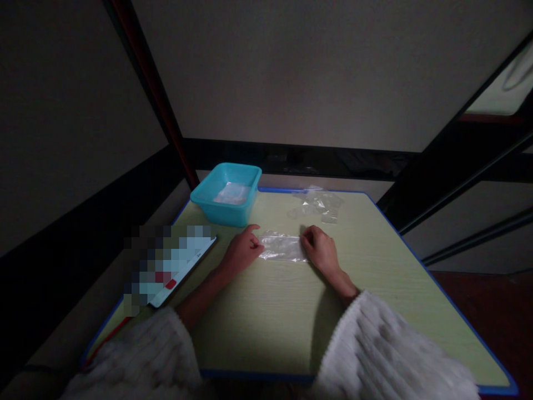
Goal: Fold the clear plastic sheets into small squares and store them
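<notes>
Head view: a clear plastic bag (282, 247) lies flat on the green table (387, 278), just in front of the teal tub (227, 211). The left hand (240, 251) and right hand (320, 250) touch its ends with curled fingers; I cannot tell whether they pinch it. Loose clear bags (318, 204) lie right of the tub.

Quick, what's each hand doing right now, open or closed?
Left hand: fingers curled at the left end of the clear plastic bag; grip cannot be told.
Right hand: curled at the bag's right end; grip cannot be told.

The fingertips (259, 245) cover the ends of the clear bag (282, 247), and pixelation hides most of the tablet (189, 266).
</notes>
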`<state>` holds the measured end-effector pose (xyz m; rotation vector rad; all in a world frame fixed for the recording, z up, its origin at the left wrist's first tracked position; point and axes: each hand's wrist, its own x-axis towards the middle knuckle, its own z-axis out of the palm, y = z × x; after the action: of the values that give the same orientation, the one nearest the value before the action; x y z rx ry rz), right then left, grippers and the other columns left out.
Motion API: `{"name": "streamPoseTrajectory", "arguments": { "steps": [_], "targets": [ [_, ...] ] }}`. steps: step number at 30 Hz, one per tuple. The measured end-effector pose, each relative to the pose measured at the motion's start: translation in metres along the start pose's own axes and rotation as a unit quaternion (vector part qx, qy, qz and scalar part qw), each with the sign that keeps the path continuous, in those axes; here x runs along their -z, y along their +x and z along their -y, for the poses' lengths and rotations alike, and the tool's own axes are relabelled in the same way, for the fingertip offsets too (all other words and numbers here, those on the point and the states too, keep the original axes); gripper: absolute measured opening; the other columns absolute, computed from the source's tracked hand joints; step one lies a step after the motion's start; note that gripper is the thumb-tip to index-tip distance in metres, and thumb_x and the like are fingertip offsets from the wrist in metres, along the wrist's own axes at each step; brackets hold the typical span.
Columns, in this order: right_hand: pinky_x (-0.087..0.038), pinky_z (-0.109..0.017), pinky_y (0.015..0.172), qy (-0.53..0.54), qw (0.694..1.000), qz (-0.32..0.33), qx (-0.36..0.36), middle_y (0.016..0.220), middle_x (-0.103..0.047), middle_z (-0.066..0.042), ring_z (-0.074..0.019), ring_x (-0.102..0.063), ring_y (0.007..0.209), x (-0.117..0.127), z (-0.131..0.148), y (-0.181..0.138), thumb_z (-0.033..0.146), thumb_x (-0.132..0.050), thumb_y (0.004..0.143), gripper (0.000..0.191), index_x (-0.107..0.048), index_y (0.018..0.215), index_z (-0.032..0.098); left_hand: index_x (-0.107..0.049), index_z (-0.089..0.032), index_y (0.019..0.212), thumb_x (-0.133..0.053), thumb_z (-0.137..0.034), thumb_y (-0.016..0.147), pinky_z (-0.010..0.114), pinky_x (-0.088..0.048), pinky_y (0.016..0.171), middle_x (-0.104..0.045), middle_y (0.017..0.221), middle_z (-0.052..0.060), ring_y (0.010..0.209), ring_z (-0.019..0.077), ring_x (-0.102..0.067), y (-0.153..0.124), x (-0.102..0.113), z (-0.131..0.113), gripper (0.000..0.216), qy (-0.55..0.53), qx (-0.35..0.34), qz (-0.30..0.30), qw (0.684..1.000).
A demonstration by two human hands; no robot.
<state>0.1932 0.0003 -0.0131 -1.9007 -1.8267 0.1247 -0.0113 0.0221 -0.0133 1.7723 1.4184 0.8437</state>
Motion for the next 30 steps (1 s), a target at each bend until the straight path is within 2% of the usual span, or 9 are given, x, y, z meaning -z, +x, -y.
{"name": "streamPoseTrajectory", "arguments": {
  "steps": [12,23,27,30],
  "targets": [
    [-0.038,-0.026,0.062,0.035,0.999,0.004,0.012,0.074,-0.063,-0.007,-0.0183,-0.057,0.066,-0.003,-0.0083,0.0013,0.015,-0.043,0.077,0.009,-0.051,0.075,0.019,-0.052,-0.016,0.103,-0.057,-0.004,0.062,0.015,-0.036,0.044,-0.052,0.056,-0.009,0.044,0.0069,-0.049,-0.0022,-0.0004,0.0004,0.043,-0.001,-0.005,-0.011,1.0],
    [-0.038,-0.026,0.058,0.059,0.998,-0.008,0.008,0.068,-0.062,-0.007,-0.0187,-0.056,0.06,0.0003,-0.0074,0.001,0.014,-0.042,0.074,0.009,-0.049,0.073,0.019,-0.049,-0.018,0.105,-0.054,-0.003,0.064,0.014,-0.035,0.045,-0.055,0.069,-0.006,0.045,0.0043,-0.048,-0.004,-0.0044,0.0022,0.044,-0.018,-0.016,-0.045,0.999],
    [-0.039,-0.026,0.058,0.079,0.997,-0.009,0.007,0.071,-0.063,-0.008,-0.0189,-0.057,0.063,0.0001,-0.0085,0.0024,0.016,-0.041,0.076,0.01,-0.05,0.077,0.018,-0.048,-0.017,0.106,-0.054,-0.003,0.064,0.015,-0.037,0.047,-0.055,0.069,-0.006,0.045,0.0046,-0.048,-0.0034,-0.0039,0.0012,0.044,-0.022,-0.017,-0.042,0.999],
    [-0.039,-0.027,0.059,0.086,0.996,-0.005,0.009,0.07,-0.063,-0.008,-0.0187,-0.057,0.062,0.0004,-0.009,0.0037,0.019,-0.038,0.079,0.015,-0.052,0.073,0.018,-0.049,-0.017,0.104,-0.054,-0.003,0.064,0.016,-0.038,0.048,-0.054,0.067,-0.007,0.045,0.0053,-0.049,-0.0029,-0.0034,0.0013,0.043,-0.022,-0.015,-0.037,0.999]
  ]
}}
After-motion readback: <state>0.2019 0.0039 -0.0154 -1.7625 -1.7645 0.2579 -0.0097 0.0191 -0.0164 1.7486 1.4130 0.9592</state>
